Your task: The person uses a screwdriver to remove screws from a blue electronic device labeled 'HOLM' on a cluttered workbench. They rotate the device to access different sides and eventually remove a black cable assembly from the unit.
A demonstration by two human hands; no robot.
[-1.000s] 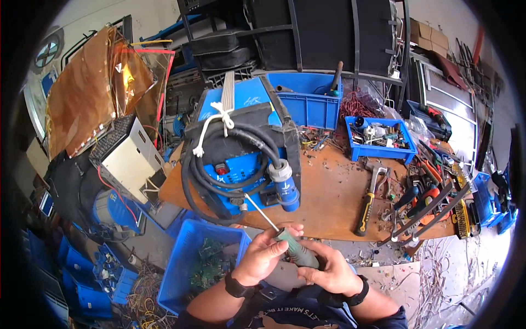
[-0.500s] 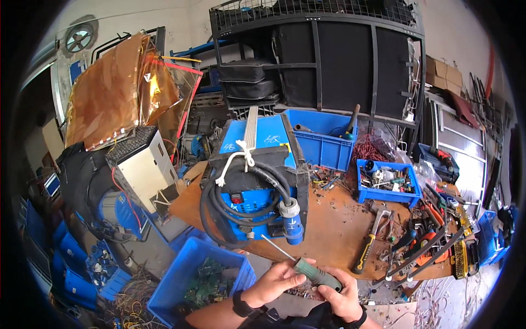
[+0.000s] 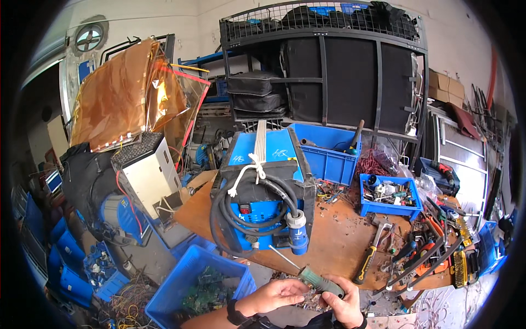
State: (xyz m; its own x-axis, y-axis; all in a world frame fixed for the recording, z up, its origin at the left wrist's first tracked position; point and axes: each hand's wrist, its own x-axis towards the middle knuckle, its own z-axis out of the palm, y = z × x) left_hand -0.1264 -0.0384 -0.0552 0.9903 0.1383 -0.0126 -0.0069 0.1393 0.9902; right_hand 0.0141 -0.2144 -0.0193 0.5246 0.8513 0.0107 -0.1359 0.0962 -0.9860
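Note:
My left hand [image 3: 272, 296] and my right hand [image 3: 343, 301] meet at the bottom of the view, both closed around a green-handled screwdriver [image 3: 318, 281]. Its thin shaft points up and left toward a blue machine [image 3: 266, 192] standing on the brown workbench [image 3: 339, 241]. A thick black cable [image 3: 246, 219] is looped on the machine's front and ends in a blue and white plug [image 3: 298, 233]. A white cord is tied at the machine's top. The screwdriver tip sits just below the machine's front, apart from it.
A blue crate of circuit boards [image 3: 200, 285] stands below the bench at left. Blue bins [image 3: 326, 156] and a blue parts tray [image 3: 390, 194] sit behind and to the right. Pliers and screwdrivers [image 3: 424, 252] lie at the right. A white box unit [image 3: 148, 178] and copper foil sheets [image 3: 126, 98] are at left.
The view has tilted upward, so the bench and my hands sit lower in the picture. Both hands keep hold of the screwdriver, still near the machine's front.

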